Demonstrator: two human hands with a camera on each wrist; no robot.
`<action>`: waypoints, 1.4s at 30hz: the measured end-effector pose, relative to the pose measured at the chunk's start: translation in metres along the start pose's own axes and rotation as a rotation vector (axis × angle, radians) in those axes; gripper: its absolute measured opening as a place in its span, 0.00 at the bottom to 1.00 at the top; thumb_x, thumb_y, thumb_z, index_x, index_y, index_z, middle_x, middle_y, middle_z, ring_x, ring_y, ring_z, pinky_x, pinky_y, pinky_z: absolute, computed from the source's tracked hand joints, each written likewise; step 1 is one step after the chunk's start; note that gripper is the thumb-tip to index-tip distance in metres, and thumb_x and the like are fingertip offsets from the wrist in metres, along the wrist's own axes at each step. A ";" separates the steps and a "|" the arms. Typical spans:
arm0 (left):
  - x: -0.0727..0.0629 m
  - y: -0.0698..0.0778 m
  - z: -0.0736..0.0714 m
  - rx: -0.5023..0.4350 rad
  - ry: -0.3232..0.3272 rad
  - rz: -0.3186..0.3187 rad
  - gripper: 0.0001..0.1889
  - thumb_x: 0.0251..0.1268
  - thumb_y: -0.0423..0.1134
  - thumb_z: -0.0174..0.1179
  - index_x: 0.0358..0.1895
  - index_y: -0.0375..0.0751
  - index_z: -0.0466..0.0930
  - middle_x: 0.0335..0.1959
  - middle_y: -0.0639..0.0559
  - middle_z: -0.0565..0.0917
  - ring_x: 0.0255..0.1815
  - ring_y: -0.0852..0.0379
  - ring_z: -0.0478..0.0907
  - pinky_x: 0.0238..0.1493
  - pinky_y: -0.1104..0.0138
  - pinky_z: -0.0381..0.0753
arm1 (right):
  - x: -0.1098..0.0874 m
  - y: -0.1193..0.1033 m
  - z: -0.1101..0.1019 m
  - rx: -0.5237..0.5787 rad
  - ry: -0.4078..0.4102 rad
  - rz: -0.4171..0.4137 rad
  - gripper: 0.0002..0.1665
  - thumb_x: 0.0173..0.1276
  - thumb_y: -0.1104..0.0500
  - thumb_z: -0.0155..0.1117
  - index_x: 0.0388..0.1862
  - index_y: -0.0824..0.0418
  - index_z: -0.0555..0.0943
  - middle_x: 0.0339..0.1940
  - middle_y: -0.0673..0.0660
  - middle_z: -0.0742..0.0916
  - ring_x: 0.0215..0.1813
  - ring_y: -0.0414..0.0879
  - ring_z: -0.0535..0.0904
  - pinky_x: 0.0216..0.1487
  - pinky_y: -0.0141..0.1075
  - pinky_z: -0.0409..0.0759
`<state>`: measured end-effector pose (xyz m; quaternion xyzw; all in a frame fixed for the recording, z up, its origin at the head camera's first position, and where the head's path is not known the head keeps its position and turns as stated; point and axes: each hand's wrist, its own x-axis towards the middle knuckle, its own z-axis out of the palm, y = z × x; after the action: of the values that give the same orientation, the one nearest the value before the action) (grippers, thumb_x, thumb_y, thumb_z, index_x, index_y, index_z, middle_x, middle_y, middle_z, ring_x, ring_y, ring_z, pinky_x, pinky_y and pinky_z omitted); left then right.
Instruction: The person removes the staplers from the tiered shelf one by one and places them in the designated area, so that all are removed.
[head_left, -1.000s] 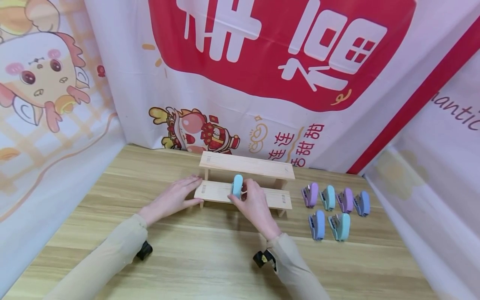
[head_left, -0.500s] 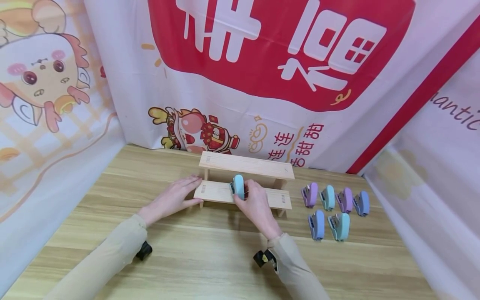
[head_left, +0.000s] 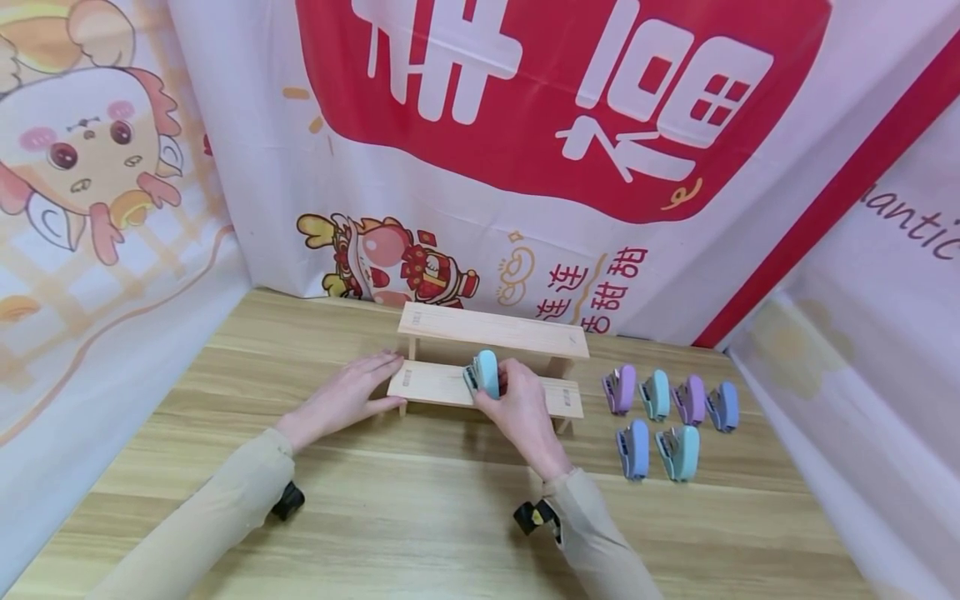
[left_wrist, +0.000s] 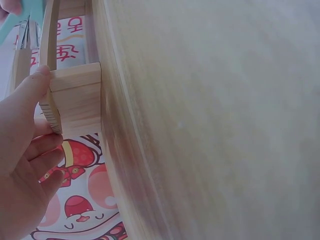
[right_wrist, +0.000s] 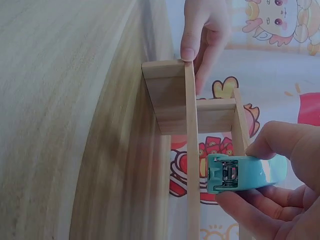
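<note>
A two-tier wooden shelf [head_left: 442, 382] stands on the table. My left hand [head_left: 348, 392] holds the left end of its lower board, the thumb at the front edge and the fingers toward the back, as the left wrist view [left_wrist: 30, 145] also shows. My right hand [head_left: 519, 408] pinches a light teal stapler [head_left: 486, 372] between thumb and fingers over the middle of the lower board. In the right wrist view the stapler [right_wrist: 245, 172] has its end close to the lower board [right_wrist: 192, 150], with a narrow gap between them. The fingers partly cover its sides.
Right of the shelf, two rows of small staplers stand on the table: purple [head_left: 619, 390], teal [head_left: 656, 395], purple [head_left: 690, 400] and blue [head_left: 723, 407] behind, blue [head_left: 633, 450] and teal [head_left: 678, 453] in front. Printed cloth [head_left: 465, 192] hangs behind the shelf.
My right hand has moved slightly to the right along the lower board with the teal stapler, which has turned to show more of its metal side. The left hand stays where it was.
</note>
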<state>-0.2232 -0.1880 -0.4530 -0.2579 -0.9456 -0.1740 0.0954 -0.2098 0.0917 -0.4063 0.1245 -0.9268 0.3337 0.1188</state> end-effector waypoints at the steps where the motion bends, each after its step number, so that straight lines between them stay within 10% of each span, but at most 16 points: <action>1: 0.000 0.000 0.000 0.000 0.002 0.002 0.38 0.63 0.52 0.67 0.70 0.31 0.68 0.71 0.34 0.71 0.73 0.36 0.68 0.72 0.42 0.69 | 0.000 0.001 -0.001 0.003 0.003 0.003 0.16 0.55 0.60 0.74 0.41 0.63 0.79 0.37 0.58 0.87 0.38 0.48 0.84 0.38 0.35 0.85; 42: 0.001 -0.003 0.004 0.018 0.025 0.027 0.38 0.62 0.52 0.68 0.69 0.31 0.69 0.71 0.34 0.72 0.72 0.36 0.69 0.72 0.42 0.70 | -0.045 0.088 -0.111 -0.150 0.190 0.228 0.19 0.55 0.59 0.69 0.44 0.66 0.78 0.38 0.63 0.87 0.39 0.53 0.83 0.39 0.42 0.85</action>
<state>-0.2259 -0.1881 -0.4576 -0.2677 -0.9423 -0.1673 0.1119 -0.1797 0.2356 -0.3886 -0.0228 -0.9419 0.2851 0.1761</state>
